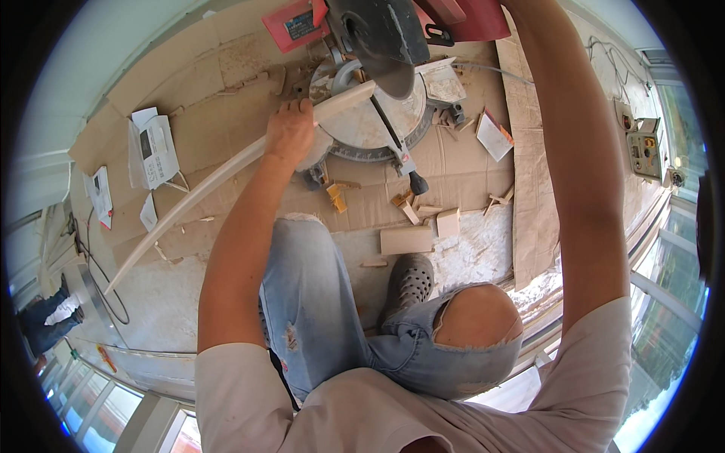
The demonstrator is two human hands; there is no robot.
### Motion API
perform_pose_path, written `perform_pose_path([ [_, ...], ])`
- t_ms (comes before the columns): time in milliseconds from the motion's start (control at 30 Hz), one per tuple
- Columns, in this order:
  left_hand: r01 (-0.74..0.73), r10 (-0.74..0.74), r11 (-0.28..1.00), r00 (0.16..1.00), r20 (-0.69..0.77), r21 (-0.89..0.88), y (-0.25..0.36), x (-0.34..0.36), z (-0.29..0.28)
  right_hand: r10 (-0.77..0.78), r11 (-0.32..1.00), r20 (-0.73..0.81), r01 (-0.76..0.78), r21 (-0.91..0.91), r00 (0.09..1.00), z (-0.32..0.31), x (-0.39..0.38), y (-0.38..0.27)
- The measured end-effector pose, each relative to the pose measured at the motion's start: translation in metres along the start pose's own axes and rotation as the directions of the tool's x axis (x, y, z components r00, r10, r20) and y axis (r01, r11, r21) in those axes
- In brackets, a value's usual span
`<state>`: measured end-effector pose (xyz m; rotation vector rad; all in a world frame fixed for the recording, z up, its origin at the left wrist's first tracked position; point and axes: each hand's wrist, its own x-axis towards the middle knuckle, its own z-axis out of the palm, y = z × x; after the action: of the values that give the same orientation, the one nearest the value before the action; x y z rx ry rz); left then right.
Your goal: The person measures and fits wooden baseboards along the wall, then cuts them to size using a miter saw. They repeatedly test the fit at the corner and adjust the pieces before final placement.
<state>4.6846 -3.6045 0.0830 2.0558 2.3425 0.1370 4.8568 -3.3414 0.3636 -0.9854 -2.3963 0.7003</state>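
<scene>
My left hand (290, 130) is closed over a long, pale wooden trim strip (215, 181) near its right end. That end rests on the round base (362, 124) of a miter saw, against the fence. Above it hangs the saw's dark blade guard (393, 75), raised off the strip; red housing (479, 19) shows at the top edge. My right arm stretches up toward the saw's head, but the hand lies beyond the picture's top edge. From the front of the base juts a black knob (418, 183).
Cardboard sheets (468, 181) cover the floor under the saw. Wood offcuts (405, 241) and yellow scraps (337, 198) lie before it. At left are a white box (157, 151) and a dark cable (102, 264). Another person's legs (47, 321) show at far left.
</scene>
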Motion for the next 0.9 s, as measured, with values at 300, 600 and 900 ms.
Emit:
perform_pose_path([
  [300,0.005,-0.005,1.0,1.0,-0.003,0.018,-0.002,-0.002,0.002,0.141,0.961,-0.05,-0.125,0.246,0.989,0.004,-0.053,-0.014],
  [600,0.017,-0.017,0.999,1.0,0.007,0.031,-0.003,-0.002,0.002,0.249,0.878,-0.062,-0.199,0.435,0.967,0.013,-0.097,-0.012],
  [900,0.061,-0.064,0.998,0.991,0.114,0.036,0.005,0.002,-0.009,0.172,0.889,-0.166,-0.08,0.451,0.971,0.035,-0.162,0.027],
])
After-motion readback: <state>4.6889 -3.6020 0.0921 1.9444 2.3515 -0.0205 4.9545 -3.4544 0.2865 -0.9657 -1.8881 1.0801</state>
